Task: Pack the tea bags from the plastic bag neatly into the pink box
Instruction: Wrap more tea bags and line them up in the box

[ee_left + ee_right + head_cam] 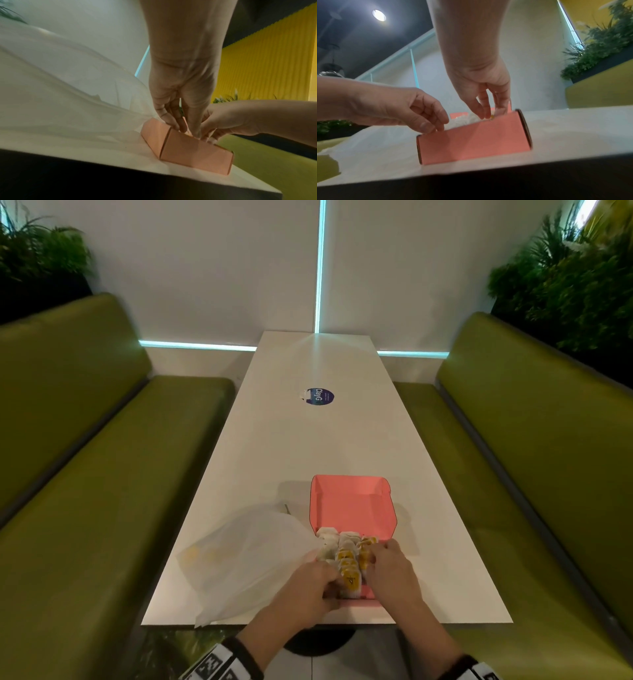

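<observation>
My left hand (305,583) and right hand (388,568), each grip curled on tea bags (347,559), square rows in the pink box (352,505); crowding could buckle them.

Both hands' fingertips sit hidden among the tea bags (347,563) in the pink box (352,501). Plastic bag (246,556) contents blurred, possibly yellow tags.

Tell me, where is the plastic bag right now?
In the head view, the plastic bag lies on the white table, against the pink box's left side, near the table's front edge.
</observation>
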A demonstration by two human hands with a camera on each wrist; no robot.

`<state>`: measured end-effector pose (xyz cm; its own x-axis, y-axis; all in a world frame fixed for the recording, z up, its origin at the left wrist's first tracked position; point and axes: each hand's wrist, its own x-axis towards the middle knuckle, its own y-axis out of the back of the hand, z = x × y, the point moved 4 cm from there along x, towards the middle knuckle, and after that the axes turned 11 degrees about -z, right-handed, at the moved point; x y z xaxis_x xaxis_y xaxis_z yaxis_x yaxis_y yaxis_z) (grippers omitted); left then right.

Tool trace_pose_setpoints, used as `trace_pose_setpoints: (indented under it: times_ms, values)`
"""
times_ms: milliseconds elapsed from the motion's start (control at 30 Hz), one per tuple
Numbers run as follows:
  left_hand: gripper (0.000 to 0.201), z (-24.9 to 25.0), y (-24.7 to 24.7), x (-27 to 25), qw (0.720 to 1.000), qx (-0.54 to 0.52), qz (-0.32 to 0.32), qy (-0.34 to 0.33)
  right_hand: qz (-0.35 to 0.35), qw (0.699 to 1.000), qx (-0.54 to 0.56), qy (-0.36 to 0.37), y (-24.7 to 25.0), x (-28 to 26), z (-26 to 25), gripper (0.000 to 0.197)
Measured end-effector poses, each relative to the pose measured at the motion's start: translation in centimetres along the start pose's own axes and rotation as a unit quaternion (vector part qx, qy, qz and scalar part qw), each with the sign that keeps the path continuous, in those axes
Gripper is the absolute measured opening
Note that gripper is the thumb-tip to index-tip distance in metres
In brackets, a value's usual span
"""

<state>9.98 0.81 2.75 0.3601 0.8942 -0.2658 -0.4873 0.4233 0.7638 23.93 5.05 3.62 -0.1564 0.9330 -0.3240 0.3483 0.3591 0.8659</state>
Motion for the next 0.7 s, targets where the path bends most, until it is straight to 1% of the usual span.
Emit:
trace_pose_setpoints:
  times_ms: [33, 100, 133, 200, 233, 267, 333, 367, 400, 467, 500, 533, 567, 600, 633, 667, 700]
  values:
    - [0.02, -0.1, 0.5, -0.4, 0.999, -0.032, 0.019, -0.013, 0.01, 1.0, 0.008, 0.009, 0.4, -0.2, -0.2, 0.023]
    - [0.017, -0.7, 1.8, -1.7, 0.995, -0.08, 0.063, -0.024, 0.029, 0.998, -0.019, 0.045, 1.2, -0.6, -1.3, 0.02]
    - [0.015, -1.2, 2.6, -2.6, 0.991, -0.097, 0.09, -0.024, 0.018, 0.997, -0.018, 0.074, 1.4, -1.0, -2.2, 0.019]
    - [0.024, -2.5, 3.9, -4.3, 0.979, -0.117, 0.163, -0.028, -0.023, 0.988, 0.0, 0.155, 1.3, -1.4, -4.3, 0.02]
    - [0.027, -3.3, 4.3, -5.2, 0.973, -0.11, 0.199, -0.027, -0.048, 0.978, 0.01, 0.202, 0.9, -1.7, -5.5, 0.022]
    - [0.027, -3.9, 4.4, -6.0, 0.97, -0.091, 0.225, -0.02, -0.082, 0.969, 0.003, 0.232, 0.5, -1.9, -6.6, 0.025]
    - [0.025, -5.0, 4.3, -7.3, 0.968, -0.034, 0.247, 0.018, -0.15, 0.948, -0.029, 0.279, -1.1, -2.1, -8.7, 0.027]
    - [0.025, -5.4, 4.1, -7.8, 0.968, -0.002, 0.246, 0.046, -0.174, 0.941, -0.046, 0.288, -2.0, -2.0, -9.5, 0.028]
    - [0.023, -5.6, 3.9, -8.1, 0.969, 0.022, 0.233, 0.077, -0.192, 0.936, -0.057, 0.288, -2.8, -1.7, -10.1, 0.029]
    - [0.014, -5.9, 3.5, -8.4, 0.97, 0.059, 0.186, 0.143, -0.203, 0.933, -0.056, 0.293, -4.0, -1.0, -11.2, 0.034]
    - [0.015, -6.4, 3.3, -8.4, 0.967, 0.075, 0.168, 0.175, -0.204, 0.932, -0.058, 0.295, -4.3, -0.7, -11.6, 0.04]
    - [0.021, -6.9, 3.4, -8.3, 0.962, 0.077, 0.168, 0.203, -0.203, 0.933, -0.06, 0.291, -4.5, -0.4, -11.9, 0.046]
    - [0.029, -7.5, 3.8, -8.2, 0.954, 0.073, 0.184, 0.227, -0.198, 0.937, -0.062, 0.283, -4.5, 0.0, -12.1, 0.052]
    - [0.036, -7.8, 4.5, -8.1, 0.942, 0.066, 0.216, 0.25, -0.19, 0.942, -0.06, 0.27, -4.4, 0.4, -12.3, 0.057]
    - [0.044, -8.2, 5.3, -8.1, 0.928, 0.066, 0.24, 0.276, -0.182, 0.947, -0.059, 0.257, -4.2, 0.8, -12.5, 0.06]
    - [0.05, -8.5, 6.0, -7.9, 0.917, 0.072, 0.249, 0.303, -0.176, 0.951, -0.06, 0.245, -4.1, 1.2, -12.8, 0.059]
    - [0.054, -8.7, 6.5, -7.7, 0.911, 0.083, 0.238, 0.328, -0.163, 0.955, -0.064, 0.239, -3.9, 1.5, -13.1, 0.054]
